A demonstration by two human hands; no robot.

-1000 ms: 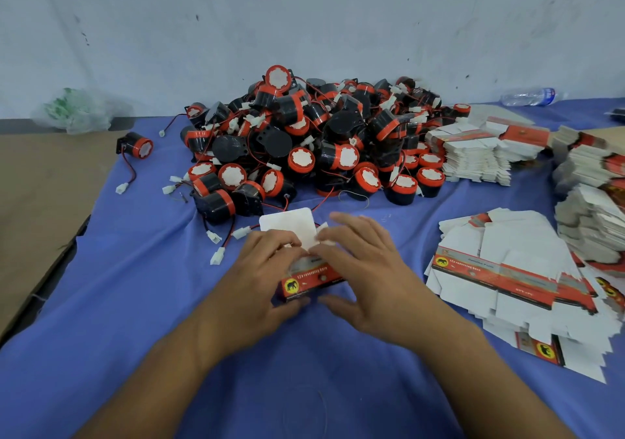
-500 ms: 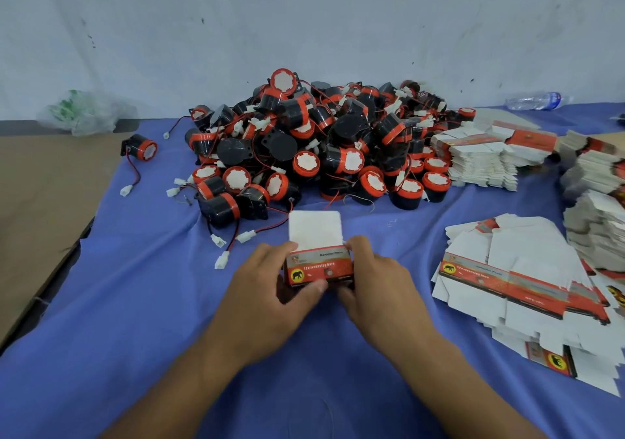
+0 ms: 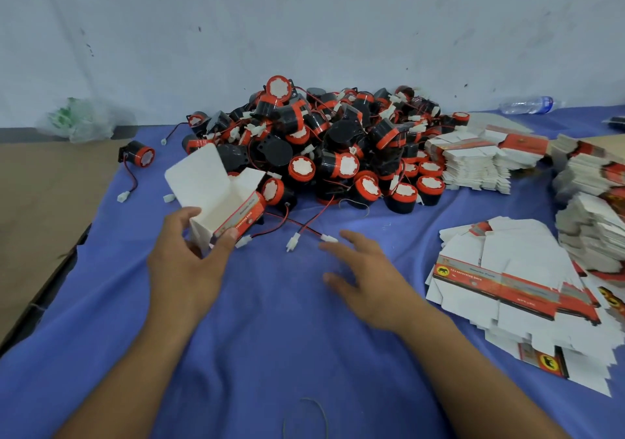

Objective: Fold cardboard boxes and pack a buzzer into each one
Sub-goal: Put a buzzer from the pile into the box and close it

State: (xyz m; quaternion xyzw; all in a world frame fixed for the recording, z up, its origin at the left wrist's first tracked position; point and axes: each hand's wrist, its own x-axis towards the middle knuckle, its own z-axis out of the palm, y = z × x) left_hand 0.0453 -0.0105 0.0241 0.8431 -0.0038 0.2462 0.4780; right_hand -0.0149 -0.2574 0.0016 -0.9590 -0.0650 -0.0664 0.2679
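Blue cloth (image 3: 270, 337) covers the bench (image 3: 44, 195), white wall (image 3: 304, 15) behind. Our left hand (image 3: 189, 256) has its grip closed round the folded box (image 3: 220, 201), near left: thumb on the red printed side, fingers on the white side. Box is tilted, lid flap up, mouth open; inside we see only bare white card. Our right hand (image 3: 368, 279) grip is open, fingers spread flat, tips just beside a white plug (image 3: 328, 238). Buzzer pile (image 3: 321, 147) far centre: black cylinders, red rims, white faces, red-black leads. Flat box blanks (image 3: 507, 289) fanned near right, more stacks (image 3: 473, 161) far right.
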